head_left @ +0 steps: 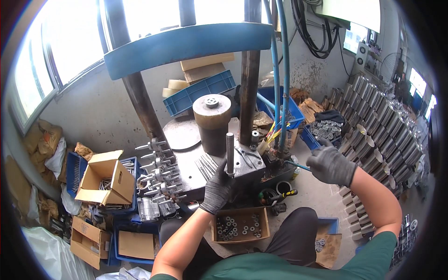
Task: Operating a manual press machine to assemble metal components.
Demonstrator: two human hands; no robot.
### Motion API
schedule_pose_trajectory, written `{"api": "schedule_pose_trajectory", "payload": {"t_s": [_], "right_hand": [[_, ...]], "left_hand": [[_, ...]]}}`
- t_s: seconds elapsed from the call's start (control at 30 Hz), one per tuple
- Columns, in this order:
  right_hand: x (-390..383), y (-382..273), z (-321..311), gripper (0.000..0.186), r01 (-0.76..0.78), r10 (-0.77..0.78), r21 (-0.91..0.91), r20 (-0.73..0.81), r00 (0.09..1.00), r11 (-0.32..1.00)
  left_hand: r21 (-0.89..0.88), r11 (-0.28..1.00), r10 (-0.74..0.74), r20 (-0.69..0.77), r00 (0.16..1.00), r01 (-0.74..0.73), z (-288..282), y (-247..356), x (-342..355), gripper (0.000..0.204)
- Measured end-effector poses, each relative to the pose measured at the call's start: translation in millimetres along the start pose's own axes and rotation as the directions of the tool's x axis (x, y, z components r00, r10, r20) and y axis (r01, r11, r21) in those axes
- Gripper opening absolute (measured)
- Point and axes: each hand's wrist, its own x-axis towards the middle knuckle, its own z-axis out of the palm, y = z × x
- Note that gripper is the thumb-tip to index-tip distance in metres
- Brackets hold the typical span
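My left hand (218, 190), in a dark grey glove, is at the front edge of a press table, its fingers closed at the lower part of an upright metal rod (230, 149). The underside of that grip is hidden. Further right, my gloved right hand (332, 164) has curled fingers at the end of a thin blue lever (298, 165) beside the press. Behind the rod stands a thick steel ram (212, 126) with a small round part on its top. Several thin metal pins (205, 166) lie on the press table (193, 183) left of the rod, with pliers (248, 156) to its right.
A blue crossbeam (186, 49) spans the press posts. Cast metal parts (158, 172) line the table's left edge. A wooden tray (240, 239) of small rings sits before my legs. Cartons (105, 179) stand left; stacked metal tubes (373, 130) rise at right. A yellow-black screwdriver (284, 195) lies below.
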Motion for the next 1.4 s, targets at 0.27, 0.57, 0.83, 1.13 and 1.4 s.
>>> {"api": "schedule_pose_trajectory", "payload": {"t_s": [0.27,0.57,0.83,1.13,1.4], "right_hand": [[-70.0,4.8,29.6,0.013,-0.215,0.289,0.266,-0.282,0.915,0.940],[27.8,56.5,-4.9,0.033,-0.203,0.377,0.333,-0.628,0.680,0.921],[55.3,75.6,-12.9,0.050,-0.408,0.516,0.325,-0.409,0.753,0.853],[47.0,66.4,-10.0,0.030,-0.430,0.512,0.283,-0.388,0.766,0.857],[-39.8,14.5,12.2,0.032,-0.360,0.406,0.206,-0.272,0.872,0.910]], "left_hand": [[-0.382,0.850,0.319,-0.175,0.931,-0.363,-44.4,38.2,128.8,0.058],[-0.150,0.930,0.229,-0.475,0.850,-0.335,-81.1,52.0,262.3,0.039],[-0.161,0.968,0.121,-0.372,0.920,-0.192,-76.1,72.7,277.8,0.037],[-0.226,0.966,0.072,-0.230,0.971,-0.125,-80.2,57.8,282.8,0.050],[-0.097,0.983,0.135,-0.214,0.967,-0.158,-81.4,46.2,287.8,0.054]]}}
